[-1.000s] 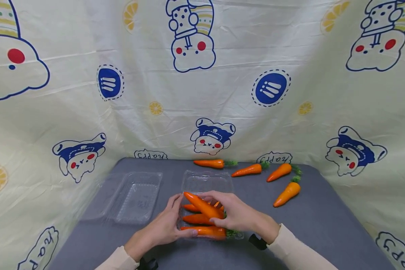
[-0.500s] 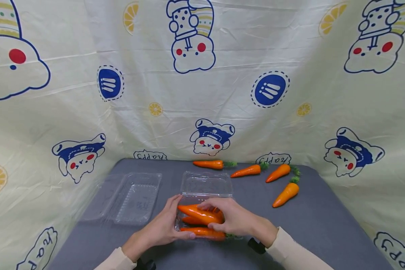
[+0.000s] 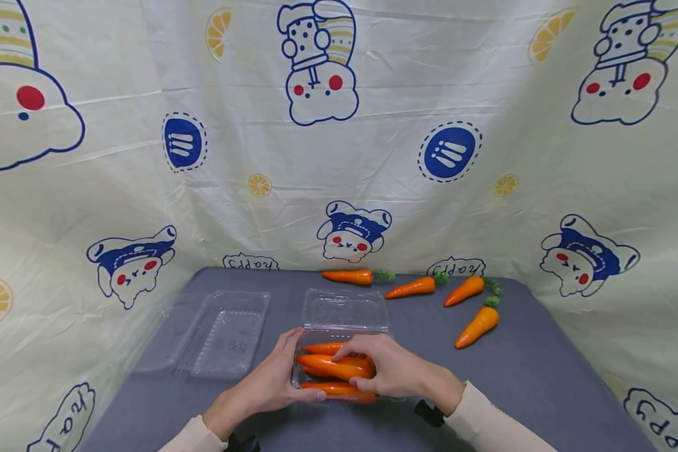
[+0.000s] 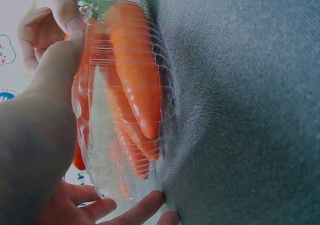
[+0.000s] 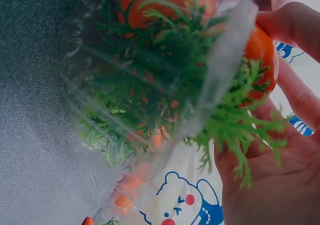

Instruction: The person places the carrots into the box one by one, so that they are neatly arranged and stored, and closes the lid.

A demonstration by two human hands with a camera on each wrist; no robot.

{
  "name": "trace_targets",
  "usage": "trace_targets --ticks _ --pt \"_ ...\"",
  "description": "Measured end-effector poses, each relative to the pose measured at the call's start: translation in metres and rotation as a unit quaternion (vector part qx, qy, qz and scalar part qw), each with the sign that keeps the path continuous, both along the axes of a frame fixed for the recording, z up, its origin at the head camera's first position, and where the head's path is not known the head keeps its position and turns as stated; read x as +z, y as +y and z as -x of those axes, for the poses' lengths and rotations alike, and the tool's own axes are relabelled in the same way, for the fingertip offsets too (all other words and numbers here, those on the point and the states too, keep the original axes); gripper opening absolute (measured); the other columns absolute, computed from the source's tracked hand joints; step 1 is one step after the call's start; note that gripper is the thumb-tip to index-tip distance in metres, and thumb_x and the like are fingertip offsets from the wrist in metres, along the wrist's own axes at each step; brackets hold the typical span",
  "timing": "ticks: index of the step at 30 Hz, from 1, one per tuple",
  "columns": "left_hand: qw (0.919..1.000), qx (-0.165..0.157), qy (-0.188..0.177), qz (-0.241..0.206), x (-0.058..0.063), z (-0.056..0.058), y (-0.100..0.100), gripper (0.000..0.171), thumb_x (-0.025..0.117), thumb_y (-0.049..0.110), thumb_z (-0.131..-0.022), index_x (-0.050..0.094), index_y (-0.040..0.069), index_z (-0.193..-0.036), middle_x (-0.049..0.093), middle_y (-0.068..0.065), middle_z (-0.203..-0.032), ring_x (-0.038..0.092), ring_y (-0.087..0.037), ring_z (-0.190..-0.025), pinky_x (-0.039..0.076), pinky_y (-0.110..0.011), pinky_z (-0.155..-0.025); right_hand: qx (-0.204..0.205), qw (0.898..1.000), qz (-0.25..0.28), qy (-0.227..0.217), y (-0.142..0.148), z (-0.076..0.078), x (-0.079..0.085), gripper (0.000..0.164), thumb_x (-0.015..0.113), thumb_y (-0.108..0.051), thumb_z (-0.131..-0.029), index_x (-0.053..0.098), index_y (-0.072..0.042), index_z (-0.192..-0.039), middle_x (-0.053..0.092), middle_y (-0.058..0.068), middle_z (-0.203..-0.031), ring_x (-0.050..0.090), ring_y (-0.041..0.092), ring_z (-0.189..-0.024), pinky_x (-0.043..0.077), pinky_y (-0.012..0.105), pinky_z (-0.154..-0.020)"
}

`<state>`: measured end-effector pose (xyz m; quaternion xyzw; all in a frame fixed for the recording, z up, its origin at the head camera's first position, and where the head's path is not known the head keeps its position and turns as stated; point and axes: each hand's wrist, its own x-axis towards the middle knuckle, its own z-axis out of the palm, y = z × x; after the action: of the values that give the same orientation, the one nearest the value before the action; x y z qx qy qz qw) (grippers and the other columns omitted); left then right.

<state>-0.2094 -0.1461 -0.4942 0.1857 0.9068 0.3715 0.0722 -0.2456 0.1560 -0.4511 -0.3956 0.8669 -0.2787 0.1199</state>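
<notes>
In the head view, a clear plastic clamshell box (image 3: 295, 380) stands with its lid (image 3: 346, 310) raised at the back. Several carrots with green tops lie inside, seen through the ribbed wall in the left wrist view. My left hand (image 3: 268, 382) grips the box's left side, thumb over the near rim beside the front carrot (image 3: 339, 391). Between its thumb and fingers, my right hand (image 3: 401, 369) holds a carrot (image 3: 324, 364) on top of the others, tip pointing left. Its leafy top (image 5: 235, 120) hangs over the box's edge in the right wrist view.
A second clear box (image 3: 228, 333) lies open on the left of the grey table (image 3: 531, 389). Loose carrots lie at the back and right, among them one near the back edge (image 3: 347, 277) and one at the right (image 3: 477, 328). A patterned curtain (image 3: 231, 138) hangs behind.
My right hand has lowered the carrot into the box and brought it toward me, from a slanted pose to nearly level. A carrot behind it now shows. My left hand keeps its hold.
</notes>
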Motion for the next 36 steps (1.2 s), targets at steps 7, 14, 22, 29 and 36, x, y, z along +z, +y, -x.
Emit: trace_targets --ticks 7,14,22,29,36 --pt "1.0000 0.001 -0.004 0.002 0.0015 -0.0008 0.0005 0.133 0.098 0.064 -0.090 0.025 0.001 -0.183 0.028 -0.025 -0.189 0.052 -0.046 -0.163 0.048 -0.069 -0.132 0.002 1.000 0.005 -0.021 0.0011 0.0017 -0.0047 0.043 0.087 -0.024 -0.107 0.076 -0.036 -0.147 0.075 -0.015 -0.147 0.066 0.004 -0.122 0.061 0.036 -0.114" --pt "1.0000 0.000 -0.007 0.002 0.0009 -0.0008 0.0010 0.133 0.097 0.064 -0.090 0.025 0.001 -0.183 0.028 -0.025 -0.189 0.053 -0.046 -0.163 0.048 -0.069 -0.132 0.000 1.000 -0.007 -0.007 0.0015 0.0017 -0.0039 0.040 0.086 -0.024 -0.106 0.078 -0.037 -0.143 0.075 -0.015 -0.149 0.067 0.008 -0.127 0.061 0.046 -0.121" --pt "1.0000 -0.001 -0.006 -0.001 0.0005 -0.0006 0.0008 0.133 0.097 0.064 -0.090 0.026 0.000 -0.182 0.029 -0.025 -0.188 0.053 -0.046 -0.163 0.047 -0.068 -0.133 0.001 1.000 -0.025 0.010 0.0028 0.0015 -0.0028 0.037 0.086 -0.028 -0.105 0.079 -0.040 -0.139 0.076 -0.015 -0.149 0.067 0.012 -0.134 0.059 0.052 -0.124" --pt "1.0000 -0.002 0.004 -0.003 0.0024 -0.0034 0.0002 0.132 0.099 0.059 -0.090 0.026 -0.001 -0.182 0.030 -0.027 -0.187 0.053 -0.046 -0.162 0.046 -0.069 -0.133 0.004 0.999 -0.038 0.021 0.0020 0.0007 -0.0050 0.036 0.085 -0.027 -0.106 0.080 -0.037 -0.139 0.076 -0.011 -0.152 0.067 0.017 -0.138 0.057 0.060 -0.126" --pt "1.0000 -0.001 0.003 0.002 0.0036 -0.0042 0.0009 0.131 0.099 0.058 -0.091 0.026 -0.001 -0.182 0.030 -0.027 -0.187 0.053 -0.047 -0.162 0.047 -0.069 -0.133 -0.002 0.999 -0.036 0.016 0.0043 -0.0007 -0.0034 0.037 0.086 -0.033 -0.106 0.078 -0.039 -0.142 0.074 -0.011 -0.154 0.066 0.019 -0.142 0.054 0.064 -0.128"
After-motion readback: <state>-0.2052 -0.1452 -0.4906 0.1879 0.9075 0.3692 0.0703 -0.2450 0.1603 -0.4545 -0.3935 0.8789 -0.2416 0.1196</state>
